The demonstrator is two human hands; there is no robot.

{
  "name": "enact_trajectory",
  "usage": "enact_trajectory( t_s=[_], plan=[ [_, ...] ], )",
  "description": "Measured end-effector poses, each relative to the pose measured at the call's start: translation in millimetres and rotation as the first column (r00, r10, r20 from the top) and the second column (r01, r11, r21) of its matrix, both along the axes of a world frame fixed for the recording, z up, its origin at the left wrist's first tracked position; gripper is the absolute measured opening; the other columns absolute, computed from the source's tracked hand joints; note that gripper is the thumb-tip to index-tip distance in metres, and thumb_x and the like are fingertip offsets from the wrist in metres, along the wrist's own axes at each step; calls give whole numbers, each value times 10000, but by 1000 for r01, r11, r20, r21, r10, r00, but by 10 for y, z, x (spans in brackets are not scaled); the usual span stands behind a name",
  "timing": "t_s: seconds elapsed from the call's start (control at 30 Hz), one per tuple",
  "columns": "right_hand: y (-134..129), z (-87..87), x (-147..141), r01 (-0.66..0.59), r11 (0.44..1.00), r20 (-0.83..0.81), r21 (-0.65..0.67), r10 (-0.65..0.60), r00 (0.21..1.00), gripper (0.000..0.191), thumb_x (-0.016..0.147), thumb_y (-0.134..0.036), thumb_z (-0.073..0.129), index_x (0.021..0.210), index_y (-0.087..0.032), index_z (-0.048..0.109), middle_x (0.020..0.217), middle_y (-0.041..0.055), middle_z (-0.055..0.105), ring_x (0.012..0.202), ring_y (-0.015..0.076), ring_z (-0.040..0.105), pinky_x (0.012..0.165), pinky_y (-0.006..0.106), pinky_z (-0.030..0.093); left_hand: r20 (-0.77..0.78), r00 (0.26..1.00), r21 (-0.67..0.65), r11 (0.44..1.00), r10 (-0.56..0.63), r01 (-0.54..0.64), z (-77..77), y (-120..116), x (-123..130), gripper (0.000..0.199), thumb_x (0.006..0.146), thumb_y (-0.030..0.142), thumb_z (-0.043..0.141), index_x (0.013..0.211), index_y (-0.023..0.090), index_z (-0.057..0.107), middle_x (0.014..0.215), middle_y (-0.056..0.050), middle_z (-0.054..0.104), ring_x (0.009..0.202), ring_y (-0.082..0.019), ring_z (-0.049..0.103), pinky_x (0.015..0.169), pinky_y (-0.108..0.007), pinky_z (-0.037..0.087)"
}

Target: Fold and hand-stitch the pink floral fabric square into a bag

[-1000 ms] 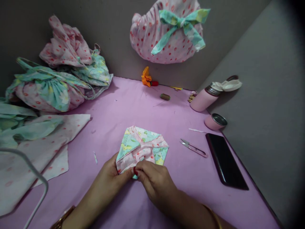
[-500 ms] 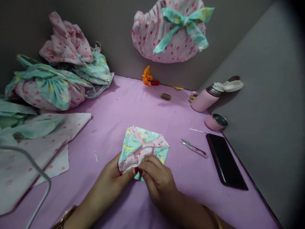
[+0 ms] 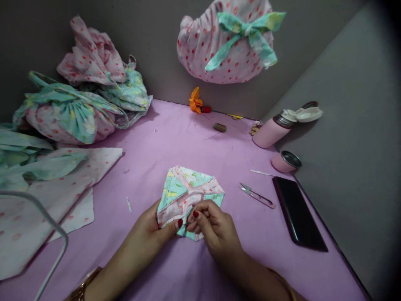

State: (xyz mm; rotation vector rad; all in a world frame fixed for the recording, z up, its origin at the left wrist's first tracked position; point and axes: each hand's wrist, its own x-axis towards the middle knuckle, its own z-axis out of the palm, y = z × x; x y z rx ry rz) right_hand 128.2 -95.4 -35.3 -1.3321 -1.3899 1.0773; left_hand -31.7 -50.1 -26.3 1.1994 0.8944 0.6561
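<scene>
A folded piece of sewn fabric (image 3: 180, 190), mint floral with pink dotted strips, is held just above the table in front of me. My left hand (image 3: 159, 228) grips its left edge, thumb on top and the other fingers hidden beneath. At the fabric's lower middle, my right hand (image 3: 211, 225) is closed in a pinch, thumb against the forefinger. A thin needle-like thing (image 3: 185, 224) shows faintly between the right fingers and the left thumb; it is too small to make out surely. Thread snips (image 3: 257, 196) lie to the right of the fabric.
Right of the snips are a black phone (image 3: 299, 213), a pink cup (image 3: 285, 161) and an open pink bottle (image 3: 272, 129). A thread spool (image 3: 220, 127) lies farther back. Fabric bags (image 3: 69, 117) and cut cloth (image 3: 62, 188) fill the left; a grey cable (image 3: 58, 225) curves nearby.
My right hand has drawn slightly right, away from the left thumb, and its fingers have turned so the pinch shows more. The left hand keeps its grip. The view has shifted slightly.
</scene>
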Motion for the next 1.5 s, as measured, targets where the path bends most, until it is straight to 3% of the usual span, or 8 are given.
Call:
enact_trajectory(
  t_s=[0.13,0.37,0.6,1.0,1.17,1.33,1.5],
  plan=[
    [18,-16,25,-27,996,-102,-87,18,995,64,852,-167,448,844,-188,508,668,-2,576,601,113,586,534,212,460,3,1000,-28,1000,1,-1,8,17,3,291,768,252,588,1051,189,565,971,-56,683,847,-217,603,771,-336,465],
    [-2,31,57,45,993,-217,-108,-68,974,38,834,-202,491,836,-192,527,668,-14,519,560,95,493,497,205,412,-5,1000,-59,998,11,-11,57,17,10,349,752,242,614,1095,209,565,1031,-45,681,876,-216,609,782,-318,461],
    [-21,27,97,20,995,-83,-96,-28,996,67,840,-211,492,851,-196,556,637,-19,511,552,98,476,498,211,396,107,994,-138,990,12,3,66,5,-44,373,775,221,597,1144,251,551,1108,-31,660,977,-221,593,852,-336,447],
    [5,48,48,149,986,-185,-71,-159,970,35,813,-198,527,808,-185,559,667,-5,578,559,104,572,515,210,473,159,987,-192,981,9,22,57,-6,-70,397,782,190,597,1170,248,533,1140,-40,645,1001,-231,591,860,-367,449],
    [-10,52,59,179,982,-158,-62,-186,970,37,815,-200,527,806,-186,560,635,-5,578,553,112,572,506,215,469,157,987,-202,979,11,22,67,0,-75,404,781,192,596,1176,242,528,1165,-46,630,1021,-234,584,873,-374,448],
    [0,86,71,43,999,54,23,-44,998,105,808,-153,511,827,-186,609,658,-1,590,545,106,535,495,214,430,178,983,-233,972,53,-10,75,-9,-71,396,769,166,605,1155,225,541,1150,-48,640,1021,-233,588,870,-365,452],
    [19,89,48,-179,976,289,123,137,947,180,791,-86,492,841,-171,642,720,26,652,633,125,587,582,234,442,208,974,-260,965,86,-30,89,0,-75,378,768,170,615,1136,233,555,1165,-38,633,1039,-227,580,880,-346,449]
  ],
)
